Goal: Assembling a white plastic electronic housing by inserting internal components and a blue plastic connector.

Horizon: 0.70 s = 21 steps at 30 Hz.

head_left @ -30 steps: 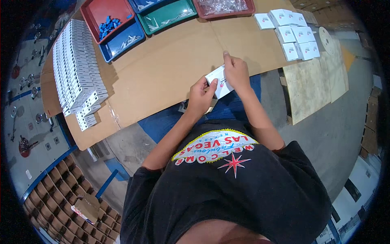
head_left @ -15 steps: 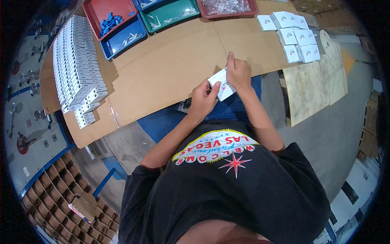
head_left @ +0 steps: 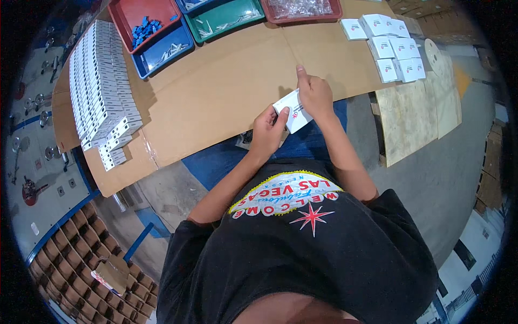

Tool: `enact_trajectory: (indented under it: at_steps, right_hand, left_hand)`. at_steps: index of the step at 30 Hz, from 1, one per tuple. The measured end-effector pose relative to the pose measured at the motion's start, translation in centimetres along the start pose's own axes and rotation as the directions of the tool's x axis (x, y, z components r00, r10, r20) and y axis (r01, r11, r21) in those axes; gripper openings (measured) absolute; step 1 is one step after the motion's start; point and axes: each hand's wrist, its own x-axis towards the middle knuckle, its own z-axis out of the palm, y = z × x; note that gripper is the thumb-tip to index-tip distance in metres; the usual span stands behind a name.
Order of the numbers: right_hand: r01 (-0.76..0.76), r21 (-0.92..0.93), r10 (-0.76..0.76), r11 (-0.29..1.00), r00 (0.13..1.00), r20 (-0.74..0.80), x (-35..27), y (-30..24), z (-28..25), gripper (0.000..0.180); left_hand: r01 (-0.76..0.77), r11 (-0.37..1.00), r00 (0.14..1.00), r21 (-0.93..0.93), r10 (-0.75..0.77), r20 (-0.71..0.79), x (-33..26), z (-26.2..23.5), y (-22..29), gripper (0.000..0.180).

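A small flat white box [head_left: 295, 114] with printing on its top is held between my two hands, tilted over the near edge of the cardboard-covered table [head_left: 216, 92]. My left hand [head_left: 268, 128] grips its left end, the thumb lying on the top face. At the far right end, my right hand [head_left: 317, 97] is closed against the box, its thumb pointing up and away from the box. The right fingers' undersides are hidden, so their exact hold on the end does not show.
Stacked small white boxes [head_left: 100, 81] stand along the table's left. Printed white boxes [head_left: 400, 48] sit at the far right. Along the back are a red tray [head_left: 121, 21] with blue pieces, a blue tray [head_left: 141, 67], a green tray [head_left: 202, 38] and a red tray [head_left: 302, 20] of clear packets.
The box has shifted slightly left, and more of its printed top shows. My right thumb has moved a little to the left and up; my left hand stays on the box.
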Motion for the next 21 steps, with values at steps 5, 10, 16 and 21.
enact_trajectory:
  at_steps: [5,10,16,21]
  right_hand:
    - [0.03,0.033,-0.031,0.999,0.999,0.034,-0.6,-0.8,-0.2,0.068]
    - [0.074,-0.024,-0.072,0.997,0.994,0.081,-0.6,0.1,0.3,0.063]
    - [0.14,0.039,-0.141,0.989,0.99,0.028,-1.0,-0.7,0.8,0.059]
    - [0.452,0.154,-0.466,0.879,0.882,0.069,-0.8,-2.0,-0.1,0.046]
  left_hand:
    - [0.048,0.988,0.995,-0.145,-0.06,-0.081,0.7,-0.4,0.1,0.03]
    - [0.127,0.973,0.988,-0.193,-0.141,-0.062,0.8,-0.8,0.4,0.029]
    - [0.045,0.993,0.998,-0.112,-0.05,-0.042,0.2,-1.6,0.3,0.032]
    - [0.236,0.871,0.972,-0.43,-0.211,0.105,0.4,-3.8,1.3,0.059]
